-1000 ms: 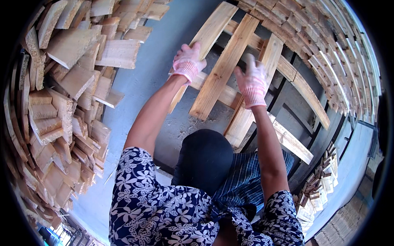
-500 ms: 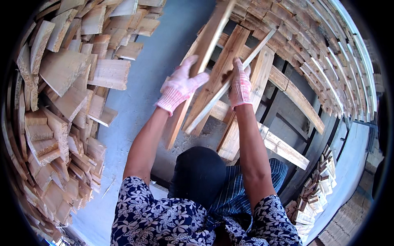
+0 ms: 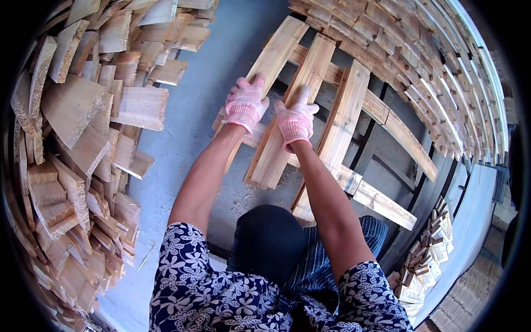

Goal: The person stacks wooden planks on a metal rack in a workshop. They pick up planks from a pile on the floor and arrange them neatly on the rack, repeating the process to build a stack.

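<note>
Both my hands wear pinkish-white knitted gloves. My left hand [image 3: 246,102] is closed across the leftmost wooden plank [image 3: 281,47], its thumb toward the plank's right side. On the middle plank [image 3: 316,61] lies my right hand [image 3: 297,114], thumb by the left edge and fingers by the right edge, index finger pointing along the wood. A third plank [image 3: 349,108] lies to the right, parallel to these two. All three rest across two wooden crosspieces: a far one [image 3: 398,128] and a near one [image 3: 381,203]. My palms hide the wood beneath them.
Cut board ends jut from a tall stack [image 3: 80,105] on the left. Another big timber stack [image 3: 381,44] rises at the far right. Small wood pieces [image 3: 428,260] are piled at the lower right, beside dark metal bars [image 3: 390,171]. My knee [image 3: 265,238] is close below the planks.
The leftmost plank has gone from tilted on edge to lying flat. The thin strip in my right hand is no longer visible there. My right hand has moved left and down onto the middle plank.
</note>
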A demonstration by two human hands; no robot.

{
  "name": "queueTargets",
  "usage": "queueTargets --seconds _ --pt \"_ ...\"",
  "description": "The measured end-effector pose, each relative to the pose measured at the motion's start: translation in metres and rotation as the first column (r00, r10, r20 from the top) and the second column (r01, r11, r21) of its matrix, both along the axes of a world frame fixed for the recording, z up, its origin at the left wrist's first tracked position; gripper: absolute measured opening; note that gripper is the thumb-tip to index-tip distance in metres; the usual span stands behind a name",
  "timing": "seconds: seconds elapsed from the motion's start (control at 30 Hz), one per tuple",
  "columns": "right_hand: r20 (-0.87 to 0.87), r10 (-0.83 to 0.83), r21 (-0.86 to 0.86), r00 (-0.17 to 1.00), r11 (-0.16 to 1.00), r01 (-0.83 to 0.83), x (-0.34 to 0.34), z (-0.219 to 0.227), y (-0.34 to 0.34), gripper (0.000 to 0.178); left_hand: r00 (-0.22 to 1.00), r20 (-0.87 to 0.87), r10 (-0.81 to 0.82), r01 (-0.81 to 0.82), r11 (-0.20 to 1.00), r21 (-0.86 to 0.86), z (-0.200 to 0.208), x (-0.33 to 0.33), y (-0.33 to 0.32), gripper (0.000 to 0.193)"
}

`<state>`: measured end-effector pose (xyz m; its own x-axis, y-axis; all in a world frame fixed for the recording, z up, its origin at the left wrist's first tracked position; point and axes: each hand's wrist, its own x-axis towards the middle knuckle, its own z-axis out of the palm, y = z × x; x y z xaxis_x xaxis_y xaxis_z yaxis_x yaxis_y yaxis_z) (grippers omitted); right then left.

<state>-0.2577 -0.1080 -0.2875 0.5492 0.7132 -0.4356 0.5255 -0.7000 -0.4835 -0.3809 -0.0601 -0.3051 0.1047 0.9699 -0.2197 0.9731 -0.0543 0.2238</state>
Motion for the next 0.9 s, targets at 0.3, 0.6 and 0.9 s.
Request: queueTargets --seconds 0.3,0.6,0.9 --pt "-0.149 -0.018 0.078 0.989 0.997 0.03 0.016 0.01 -0.003 0.099 0.999 0.04 0.032 -0.029 0.997 -0.066 0.016 0.0 0.011 0.071" --pt "-0.244 0.052 0.163 0.968 0.987 -0.012 -0.006 0.024 0.006 0.102 0.891 0.375 0.258 -0.217 0.965 -0.147 0.063 -0.055 -0.026 0.082" --pt "-0.904 0.376 0.426 0.203 0.766 0.481 0.018 0.002 -0.009 0.091 0.123 0.872 0.474 0.237 0.839 -0.489 0.018 -0.021 -0.044 0.081"
